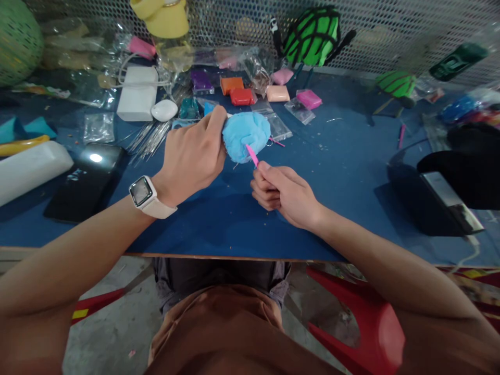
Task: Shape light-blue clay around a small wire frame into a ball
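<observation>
- Grasping blue clay (pixel 250 130) at its left edge with the left hand (pixel 197 151), just above the frame's centre.
- Pinching a pink stick (pixel 252 155) in the right hand (pixel 285 195), below and right of the blue clay.
- Slanting the pink stick up and left, tip against it.

Craft workshop, seemingly: blue table (pixel 344 156), coloured packets (pixel 242 97), thin wires (pixel 150 141).

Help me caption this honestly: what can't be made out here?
In the head view:
Left hand: grip mostly hidden by its own back and the lumpy light-blue clay-like mass.
Slim pink stick: lower end hidden inside the right hand.
White-strapped square wristwatch: display too small to read.
Round green object: cut off by left and top edges.
</observation>
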The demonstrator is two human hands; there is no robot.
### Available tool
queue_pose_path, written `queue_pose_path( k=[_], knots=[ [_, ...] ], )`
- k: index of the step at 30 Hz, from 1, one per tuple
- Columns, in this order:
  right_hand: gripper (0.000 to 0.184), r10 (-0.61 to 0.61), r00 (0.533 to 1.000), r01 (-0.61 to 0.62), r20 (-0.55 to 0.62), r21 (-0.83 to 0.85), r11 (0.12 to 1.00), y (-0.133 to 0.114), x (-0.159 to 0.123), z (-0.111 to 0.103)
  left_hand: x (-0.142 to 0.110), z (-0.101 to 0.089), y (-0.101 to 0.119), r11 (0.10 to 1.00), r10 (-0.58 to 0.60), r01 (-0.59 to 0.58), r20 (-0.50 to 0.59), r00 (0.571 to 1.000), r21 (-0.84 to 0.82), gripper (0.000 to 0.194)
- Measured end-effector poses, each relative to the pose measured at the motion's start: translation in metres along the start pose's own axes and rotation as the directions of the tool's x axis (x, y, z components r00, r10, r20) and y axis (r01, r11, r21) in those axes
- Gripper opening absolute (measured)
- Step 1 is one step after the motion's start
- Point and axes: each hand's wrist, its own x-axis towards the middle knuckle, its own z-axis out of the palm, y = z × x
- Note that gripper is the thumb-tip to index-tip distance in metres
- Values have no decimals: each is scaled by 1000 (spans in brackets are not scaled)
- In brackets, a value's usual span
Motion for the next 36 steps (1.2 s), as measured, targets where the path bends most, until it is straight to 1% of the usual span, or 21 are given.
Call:
queue_pose_path(
  k=[2, 3, 5, 7, 10, 12, 14, 18, 20, 23, 24, 25, 27, 28, 30, 32, 34, 36],
  knots=[
    [80, -63, 997, 60, -35, -73, 996, 3, -1, -1, 1, -2, 1, 1000, -28, 28, 25, 999, 1, 31],
    [81, -119, 991, 110, -61, -128, 986, 4, -1, -1, 1, -3, 3, 999, -49, 48, 46, 998, 13, 31],
    [82, -250, 962, 217, -108, -254, 943, 6, -3, -1, 2, -6, 5, 996, -80, 75, 83, 993, 52, 33],
    [81, -354, 925, 288, -140, -349, 892, 6, -4, 0, 2, -8, 8, 993, -81, 72, 102, 991, 94, 38],
    [79, -423, 892, 330, -158, -410, 850, 6, -4, -1, 2, -9, 9, 990, -46, 29, 116, 992, 141, 45],
    [77, -445, 882, 345, -156, -429, 835, 5, -2, -3, 1, -9, 10, 989, -35, 16, 123, 992, 147, 47],
    [76, -452, 880, 351, -146, -442, 826, 5, 0, -5, 1, -9, 11, 991, -47, 31, 124, 991, 127, 45],
    [77, -449, 884, 327, -132, -513, 794, 5, 1, -9, 1, -10, 11, 992, -65, 52, 116, 991, 111, 47],
    [77, -457, 880, 313, -131, -564, 764, 4, 0, -10, 1, -10, 10, 995, -82, 75, 109, 991, 65, 47],
    [80, -500, 852, 300, -155, -639, 709, 2, -2, -10, 3, -8, 8, 987, -141, 148, 104, 985, -67, 38],
    [81, -522, 836, 299, -166, -660, 689, 2, -3, -10, 3, -7, 7, 985, -149, 157, 108, 983, -74, 37],
    [81, -546, 820, 304, -168, -680, 667, 2, -3, -10, 3, -6, 6, 987, -143, 150, 112, 983, -52, 38],
    [78, -585, 800, 330, -135, -715, 616, 2, -4, -10, 2, -4, 5, 994, -107, 106, 112, 988, 12, 40],
    [76, -594, 798, 345, -104, -730, 590, 2, -4, -10, 1, -3, 4, 996, -85, 83, 103, 991, 19, 40],
    [73, -594, 803, 362, -49, -752, 551, 1, -4, -11, 0, -2, 2, 998, -52, 54, 63, 997, -29, 38],
    [72, -577, 815, 342, -47, -765, 546, 0, -4, -11, -1, 0, 0, 993, -51, 53, 30, 998, -103, 34],
    [72, -553, 829, 302, -83, -766, 567, -1, -4, -13, -1, 2, -2, 987, -69, 73, 34, 997, -142, 33],
    [74, -541, 830, 264, -133, -762, 592, -2, -5, -14, -1, 3, -4, 985, -83, 89, 48, 995, -145, 34]
  ],
)
